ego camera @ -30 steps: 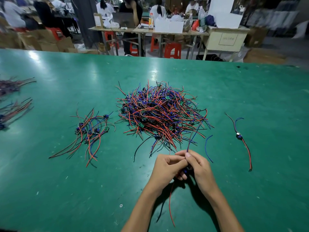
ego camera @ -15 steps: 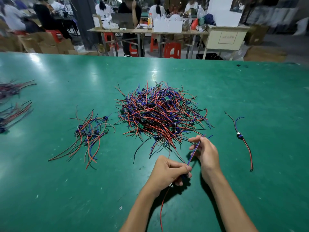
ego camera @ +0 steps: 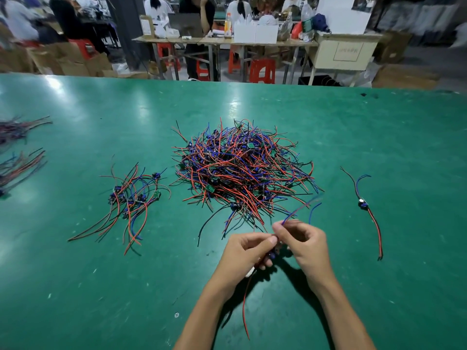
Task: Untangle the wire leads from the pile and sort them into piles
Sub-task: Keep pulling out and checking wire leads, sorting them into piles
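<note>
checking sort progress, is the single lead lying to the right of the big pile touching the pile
No, the single lead lies by itself on the green table, with bare surface between it and the big pile.

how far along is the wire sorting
Early on. Done: a small sorted pile left of centre, one lead alone on the right, more bundles at the far left edge. In hand: the left hand and right hand hold one lead between them. Left: the big tangled pile.
</note>
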Available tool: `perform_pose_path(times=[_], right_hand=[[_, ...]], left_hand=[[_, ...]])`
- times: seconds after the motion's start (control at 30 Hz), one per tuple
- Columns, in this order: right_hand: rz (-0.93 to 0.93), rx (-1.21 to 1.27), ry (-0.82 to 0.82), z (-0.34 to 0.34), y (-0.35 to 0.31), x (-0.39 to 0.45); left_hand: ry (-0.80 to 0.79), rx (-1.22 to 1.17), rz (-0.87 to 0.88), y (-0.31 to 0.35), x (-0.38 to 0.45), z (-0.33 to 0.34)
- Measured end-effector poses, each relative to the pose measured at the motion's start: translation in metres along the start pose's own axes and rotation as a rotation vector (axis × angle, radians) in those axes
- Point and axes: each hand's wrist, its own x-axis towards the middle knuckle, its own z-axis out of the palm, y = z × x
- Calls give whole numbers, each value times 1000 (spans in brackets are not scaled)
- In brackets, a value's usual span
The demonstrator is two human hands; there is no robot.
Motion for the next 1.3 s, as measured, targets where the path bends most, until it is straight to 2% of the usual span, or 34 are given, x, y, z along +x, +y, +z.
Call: perform_pose_path(times=[0.13, 0.3, 0.53, 0.7, 0.8, 0.97, 1.1, 1.2, 1.3], right_hand=[[72, 212, 86, -13, -4, 2], [245, 463, 51, -18, -9, 1], [300, 506, 76, -17, -12, 1], [261, 527, 134, -15, -10, 2], [203, 514, 126, -14, -12, 1], [173, 280, 92, 4, -16, -6], [46, 109, 299, -17, -32, 37], [-55, -351, 469, -65, -49, 97], [3, -927, 529, -102, -33, 133]], left_hand=[[-114, -77, -54, 3, -2, -10], [-43, -197, -6, 3, -1, -13], [-20, -192, 17, -1, 0, -15], [-155, -119, 30, -1, -5, -17], [-155, -130, 14, -1, -5, -16], [-93, -200, 35, 0, -2, -14], [-38, -308, 30, 0, 1, -15], [-12, -411, 1, 1, 4, -19], [-10, -491, -29, 3, 5, -20]])
